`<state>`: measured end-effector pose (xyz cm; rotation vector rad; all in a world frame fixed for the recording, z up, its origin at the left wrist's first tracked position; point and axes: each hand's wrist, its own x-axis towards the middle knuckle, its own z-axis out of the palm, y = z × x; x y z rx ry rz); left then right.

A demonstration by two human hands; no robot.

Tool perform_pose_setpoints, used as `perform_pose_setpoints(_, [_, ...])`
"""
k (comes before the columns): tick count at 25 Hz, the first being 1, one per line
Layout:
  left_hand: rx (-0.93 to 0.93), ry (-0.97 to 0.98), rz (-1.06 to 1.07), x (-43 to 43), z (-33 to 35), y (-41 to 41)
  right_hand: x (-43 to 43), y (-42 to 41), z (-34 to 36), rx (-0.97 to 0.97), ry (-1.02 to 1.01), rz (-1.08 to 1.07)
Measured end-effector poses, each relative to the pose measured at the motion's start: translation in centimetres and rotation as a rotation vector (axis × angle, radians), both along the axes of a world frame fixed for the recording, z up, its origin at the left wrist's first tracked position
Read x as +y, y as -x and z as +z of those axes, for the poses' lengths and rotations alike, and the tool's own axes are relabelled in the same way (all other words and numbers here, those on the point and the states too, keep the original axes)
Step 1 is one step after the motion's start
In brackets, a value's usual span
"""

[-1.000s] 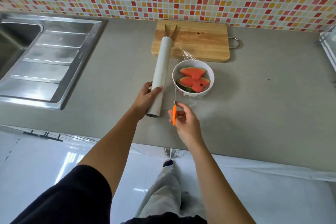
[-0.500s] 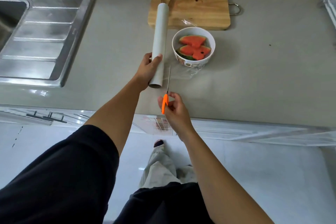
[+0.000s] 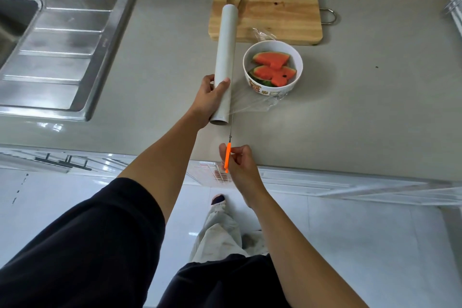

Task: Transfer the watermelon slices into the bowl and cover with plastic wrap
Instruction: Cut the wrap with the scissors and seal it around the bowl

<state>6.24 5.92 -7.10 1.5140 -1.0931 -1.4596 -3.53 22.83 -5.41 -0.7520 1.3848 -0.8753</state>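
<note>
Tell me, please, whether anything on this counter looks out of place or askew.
Only the plastic wrap: the film pulled from the roll lies bunched and wrinkled at the near side of the bowl, and a crumpled tuft sticks up behind it by the cutting board. Nothing looks spilled or broken.

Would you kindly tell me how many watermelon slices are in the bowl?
2 plainly: the far slice at the back of the bowl, the near slice at its front; the latter may be two overlapping.
</note>
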Motion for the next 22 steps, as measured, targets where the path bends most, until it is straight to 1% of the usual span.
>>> perform_pose_setpoints(6, [-0.031,0.038,-0.007,-0.2,0.0,-0.5,-1.1,-0.8,-0.3,-0.066,-0.015,-0.012])
perform_pose_setpoints(11, [-0.069,0.031,-0.023,-0.3,0.0,-0.6,-1.5,-1.4,-0.4,-0.111,-0.008,-0.021])
perform_pose_setpoints(22, [-0.075,0.030,-0.030,-0.7,0.1,-0.7,-2.6,-1.9,-0.7,-0.095,0.024,-0.030])
